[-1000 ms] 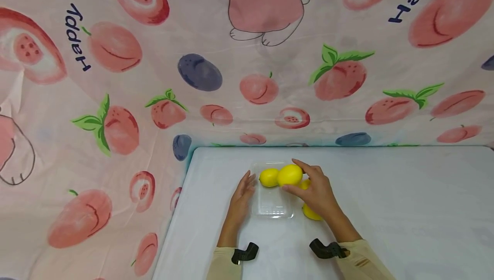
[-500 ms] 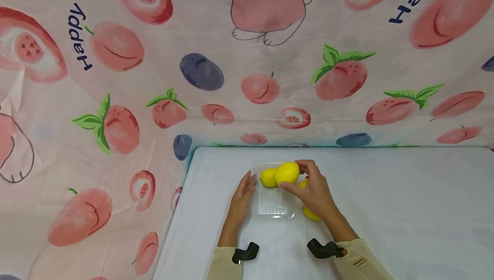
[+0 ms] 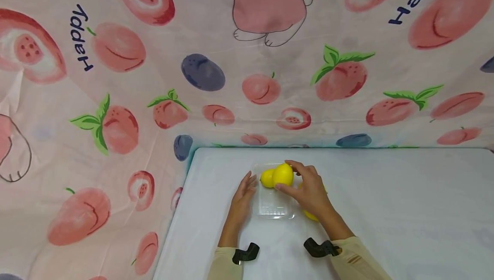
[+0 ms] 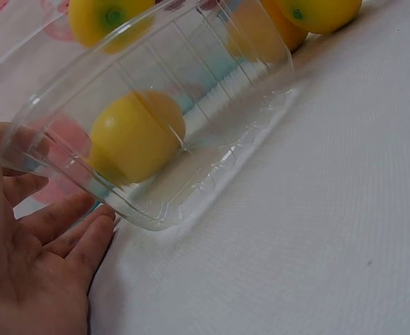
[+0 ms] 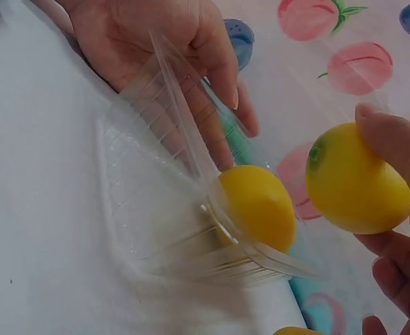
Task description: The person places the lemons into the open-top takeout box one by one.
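My right hand (image 3: 310,190) pinches a yellow lemon (image 3: 283,175) between thumb and fingers, raised over the far part of a clear plastic box (image 3: 272,209). A second lemon (image 4: 139,136) lies inside that box, at its far left corner. My left hand (image 3: 243,192) is at the box's left side, its fingers extended along the wall; in the left wrist view the fingertips (image 4: 93,234) are right at the lower edge. In the right wrist view the held lemon (image 5: 358,178) is apart from the one in the box.
More lemons lie on the white table just right of the box, partly hidden under my right hand; one lemon (image 3: 310,215) shows below it. A fruit-print cloth (image 3: 247,57) hangs behind and to the left of the white tabletop (image 3: 405,211).
My right hand has moved left with its lemon, farther over the box, and the lemon has turned more upright. The left hand and the box have hardly moved.
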The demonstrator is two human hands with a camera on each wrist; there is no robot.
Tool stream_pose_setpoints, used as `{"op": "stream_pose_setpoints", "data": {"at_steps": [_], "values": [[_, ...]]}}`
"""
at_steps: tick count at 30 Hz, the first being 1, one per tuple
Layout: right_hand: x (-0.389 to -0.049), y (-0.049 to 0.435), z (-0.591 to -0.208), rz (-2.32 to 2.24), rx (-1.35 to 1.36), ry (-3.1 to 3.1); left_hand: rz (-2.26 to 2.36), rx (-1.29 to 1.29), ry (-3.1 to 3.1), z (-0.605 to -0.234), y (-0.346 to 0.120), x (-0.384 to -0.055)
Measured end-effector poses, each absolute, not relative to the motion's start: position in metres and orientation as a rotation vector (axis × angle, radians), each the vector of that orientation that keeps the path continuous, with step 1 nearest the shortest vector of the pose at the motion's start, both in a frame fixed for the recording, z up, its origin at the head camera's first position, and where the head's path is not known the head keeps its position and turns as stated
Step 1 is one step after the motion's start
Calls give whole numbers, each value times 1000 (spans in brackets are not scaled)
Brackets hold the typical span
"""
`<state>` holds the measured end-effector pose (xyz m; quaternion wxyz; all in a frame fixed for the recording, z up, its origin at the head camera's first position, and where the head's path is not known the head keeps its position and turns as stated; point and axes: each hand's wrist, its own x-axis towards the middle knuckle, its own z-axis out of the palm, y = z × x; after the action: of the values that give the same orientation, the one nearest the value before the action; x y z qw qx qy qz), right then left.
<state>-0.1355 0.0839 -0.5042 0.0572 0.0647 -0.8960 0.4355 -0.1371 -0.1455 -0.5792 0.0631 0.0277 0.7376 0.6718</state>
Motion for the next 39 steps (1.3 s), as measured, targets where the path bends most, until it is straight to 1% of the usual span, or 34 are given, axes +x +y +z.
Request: {"op": "stream_pose_setpoints", "data": {"at_steps": [17, 28, 39], "values": [[-147, 76, -518, 903, 165, -2796, 2070, 127, 2207, -579, -144, -138], [-150, 73, -519, 783, 198, -2834, 2047, 87, 2211, -578, -145, -137], [-153, 72, -518, 794, 230, -2799, 2077, 85, 2196, -577, -144, -137]]}}
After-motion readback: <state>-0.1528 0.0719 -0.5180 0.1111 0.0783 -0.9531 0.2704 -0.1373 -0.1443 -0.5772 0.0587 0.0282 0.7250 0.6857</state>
